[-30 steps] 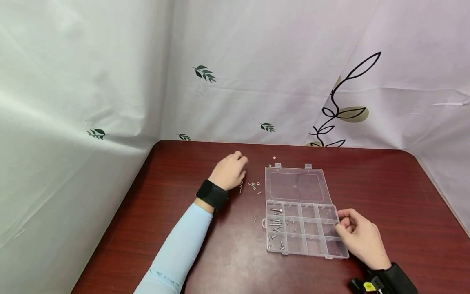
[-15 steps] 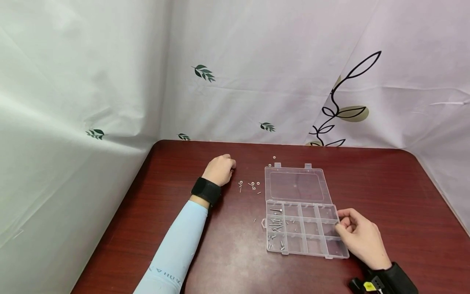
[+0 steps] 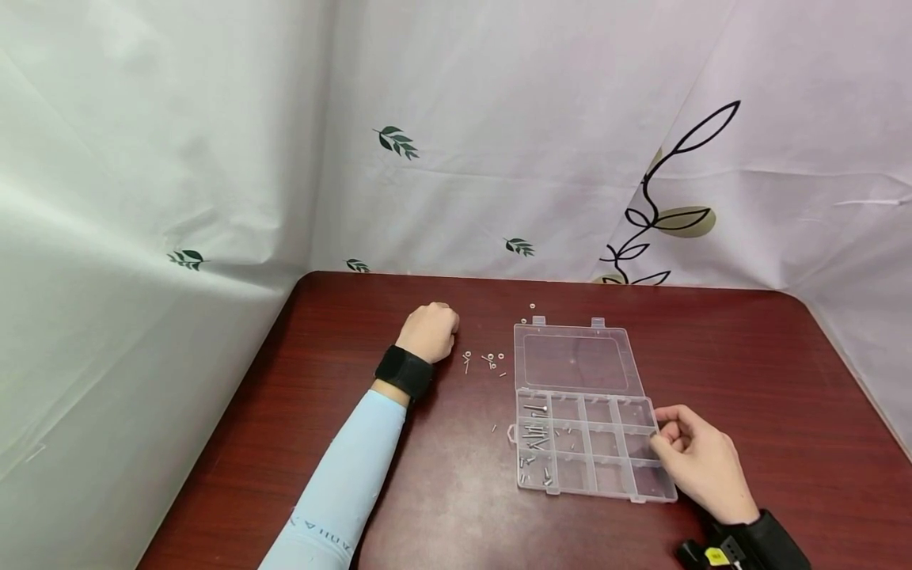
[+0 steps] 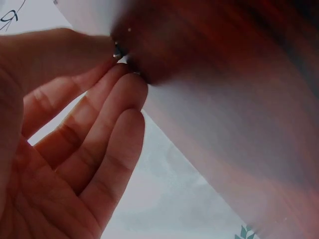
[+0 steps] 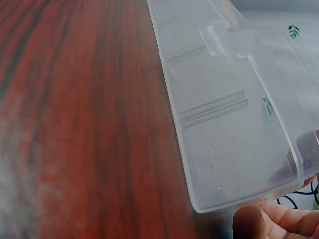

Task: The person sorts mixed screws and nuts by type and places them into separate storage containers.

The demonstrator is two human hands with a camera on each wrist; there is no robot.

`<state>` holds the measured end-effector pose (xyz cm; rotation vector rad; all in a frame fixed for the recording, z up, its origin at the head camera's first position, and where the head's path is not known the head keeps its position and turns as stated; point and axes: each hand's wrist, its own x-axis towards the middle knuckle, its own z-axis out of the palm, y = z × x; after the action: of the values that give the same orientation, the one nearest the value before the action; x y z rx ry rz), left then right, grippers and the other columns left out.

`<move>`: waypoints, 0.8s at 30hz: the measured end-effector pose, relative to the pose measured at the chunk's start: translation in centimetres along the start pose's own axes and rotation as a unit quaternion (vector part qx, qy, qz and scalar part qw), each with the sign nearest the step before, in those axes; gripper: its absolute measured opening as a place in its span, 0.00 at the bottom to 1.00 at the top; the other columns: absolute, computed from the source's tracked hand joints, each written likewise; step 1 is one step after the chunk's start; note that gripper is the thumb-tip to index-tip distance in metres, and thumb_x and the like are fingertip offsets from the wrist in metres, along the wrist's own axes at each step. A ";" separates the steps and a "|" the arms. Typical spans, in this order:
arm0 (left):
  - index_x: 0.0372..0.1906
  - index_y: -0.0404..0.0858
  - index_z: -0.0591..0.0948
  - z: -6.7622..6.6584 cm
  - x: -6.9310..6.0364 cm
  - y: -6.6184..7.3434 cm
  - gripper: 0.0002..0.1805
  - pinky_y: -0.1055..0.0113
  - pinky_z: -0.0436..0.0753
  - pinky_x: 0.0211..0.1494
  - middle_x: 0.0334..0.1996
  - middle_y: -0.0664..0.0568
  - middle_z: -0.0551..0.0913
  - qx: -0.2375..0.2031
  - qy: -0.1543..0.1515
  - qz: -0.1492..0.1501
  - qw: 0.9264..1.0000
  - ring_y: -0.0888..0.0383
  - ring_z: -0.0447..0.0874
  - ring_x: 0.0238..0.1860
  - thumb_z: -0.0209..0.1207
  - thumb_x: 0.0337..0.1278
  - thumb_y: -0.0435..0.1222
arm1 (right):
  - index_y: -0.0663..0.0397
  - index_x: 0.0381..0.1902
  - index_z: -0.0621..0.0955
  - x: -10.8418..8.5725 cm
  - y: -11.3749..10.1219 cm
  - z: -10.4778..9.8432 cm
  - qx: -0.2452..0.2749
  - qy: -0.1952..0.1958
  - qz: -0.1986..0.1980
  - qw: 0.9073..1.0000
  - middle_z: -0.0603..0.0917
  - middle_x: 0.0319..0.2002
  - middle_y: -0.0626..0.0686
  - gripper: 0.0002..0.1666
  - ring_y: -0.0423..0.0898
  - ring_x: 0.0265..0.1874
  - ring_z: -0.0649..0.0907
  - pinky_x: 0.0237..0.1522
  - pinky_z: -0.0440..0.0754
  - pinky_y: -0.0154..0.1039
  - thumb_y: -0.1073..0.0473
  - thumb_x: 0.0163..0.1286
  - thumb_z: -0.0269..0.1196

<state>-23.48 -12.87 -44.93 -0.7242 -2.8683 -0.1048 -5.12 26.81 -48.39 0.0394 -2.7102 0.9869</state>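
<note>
My left hand (image 3: 429,332) is over the table, left of the loose hardware. In the left wrist view its thumb and fingertips pinch a tiny dark, shiny metal piece (image 4: 117,50), mostly hidden, so its kind cannot be told. A clear plastic compartment box (image 3: 606,477) lies with its lid (image 3: 577,360) folded back. My right hand (image 3: 705,463) grips the box's right side wall between thumb and curled fingers. Several screws (image 3: 536,432) lie in the left column of compartments, and a few tiny pieces are in the column beside it.
Loose nuts (image 3: 490,356) and small screws (image 3: 466,366) lie on the dark red wooden table (image 3: 442,475) between the left hand and the box. Another nut (image 3: 532,305) sits behind the lid. A patterned white curtain (image 3: 456,198) hangs behind the table.
My left hand has drawn back to the left from the loose hardware, uncovering a nut and a screw, then stayed nearly in place. The right hand and box have not moved.
</note>
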 end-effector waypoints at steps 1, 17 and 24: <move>0.14 0.48 0.77 0.0 0.0 0.0 0.17 0.64 0.77 0.28 0.22 0.54 0.77 0.000 0.001 0.001 1.000 0.57 0.76 0.24 0.60 0.56 0.29 | 0.51 0.41 0.82 0.0 0.0 0.0 0.001 -0.001 0.000 1.000 0.77 0.21 0.40 0.15 0.34 0.17 0.74 0.24 0.65 0.29 0.68 0.54 0.66; 0.19 0.49 0.74 -0.4 0.1 0.7 0.11 0.64 0.73 0.26 0.19 0.58 0.72 -0.018 -0.005 0.003 1.000 0.59 0.72 0.22 0.62 0.45 0.31 | 0.51 0.42 0.83 0.0 -0.2 -0.2 0.001 -0.005 0.008 1.000 0.77 0.22 0.40 0.16 0.33 0.18 0.74 0.25 0.64 0.28 0.67 0.54 0.66; 0.22 0.50 0.73 -2.8 -0.1 4.7 0.10 0.67 0.73 0.26 0.23 0.59 0.70 -0.054 0.033 0.092 0.994 0.61 0.72 0.24 0.61 0.38 0.32 | 0.51 0.42 0.82 0.0 -0.2 -0.2 0.002 -0.005 0.004 1.000 0.77 0.22 0.40 0.16 0.34 0.18 0.73 0.25 0.64 0.29 0.67 0.54 0.66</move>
<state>-20.72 -9.12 -42.10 -0.9815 -2.7348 -0.2566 -5.06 26.80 -48.14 0.0350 -2.7203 0.9961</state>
